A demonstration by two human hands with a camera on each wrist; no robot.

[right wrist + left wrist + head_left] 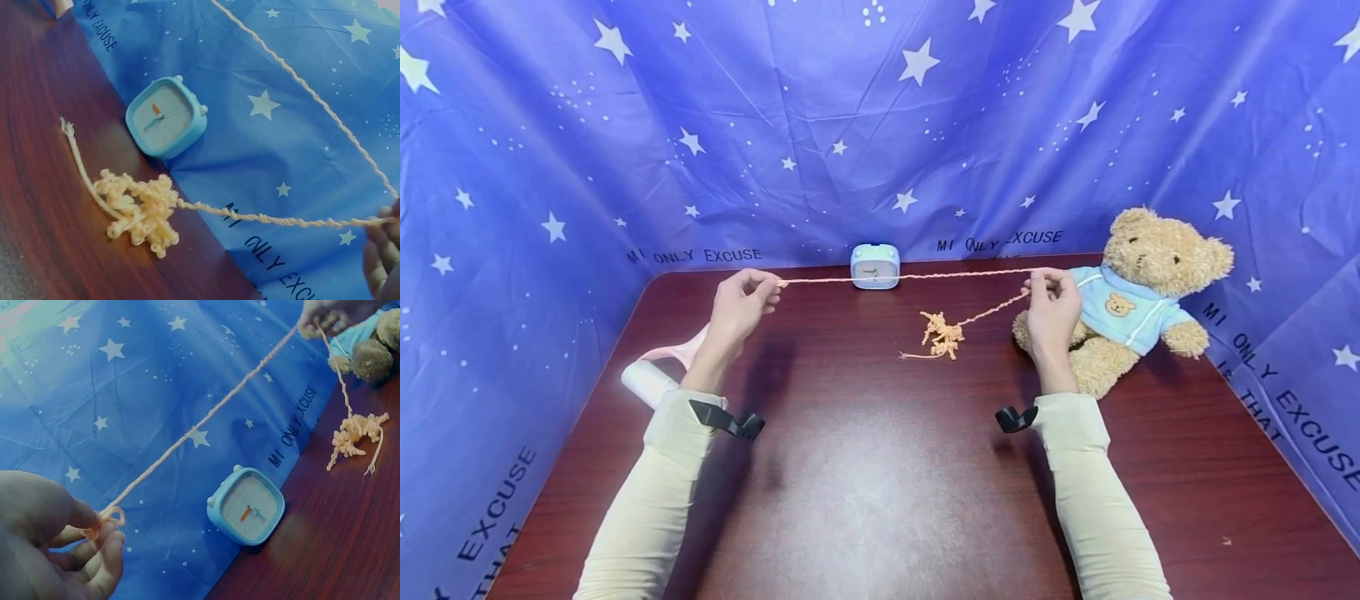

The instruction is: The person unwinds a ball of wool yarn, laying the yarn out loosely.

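Note:
An orange yarn cord (955,275) is stretched taut above the table between two hands. At its left end, my left hand (740,307) pinches the cord between thumb and fingers, and a small loop (117,517) sticks out there in the left wrist view. My right hand (1052,310) pinches the cord farther along, in front of the teddy bear. From that hand the twisted cord slopes down to a knotted yarn bundle (945,335) lying on the table, with one loose frayed tail. In the right wrist view only part of the right hand (384,250) shows.
A light blue alarm clock (876,267) stands at the table's back edge, behind the cord. The teddy bear (1131,304) in a blue top sits at the back right. A white cylinder with a pink strap (649,383) lies left, partly behind the left arm. Starry curtains (820,125) surround the table.

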